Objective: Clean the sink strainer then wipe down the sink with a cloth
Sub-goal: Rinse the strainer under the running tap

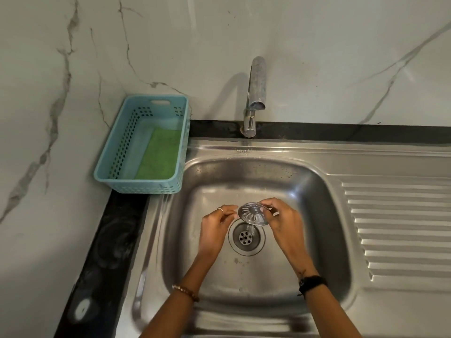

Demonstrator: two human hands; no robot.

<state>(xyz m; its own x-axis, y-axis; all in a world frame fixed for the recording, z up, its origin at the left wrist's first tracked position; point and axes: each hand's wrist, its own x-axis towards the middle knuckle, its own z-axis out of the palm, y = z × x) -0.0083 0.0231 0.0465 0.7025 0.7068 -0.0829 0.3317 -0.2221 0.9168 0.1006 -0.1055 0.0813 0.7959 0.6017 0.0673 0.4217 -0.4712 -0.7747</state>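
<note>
Between the two hands, over the drain [246,237], sits the strainer [252,214]: right hand [283,219] pinching its rim, left hand [216,222] with curled fingertips at the opposite edge, water running off underneath. Looks light, stiff, thin metal, and wet, so likely slippery; the rim is the place to hold, not the slotted face. Below the hands, a steel sink [317,191], wet. Beyond the left hand, a basket [117,152] with a green cloth [159,154]; tap [255,93] straight ahead, marble wall behind.

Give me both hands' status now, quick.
Left hand: fingers pinching the strainer at its left rim.
Right hand: fingers gripping the strainer's right side.
</note>
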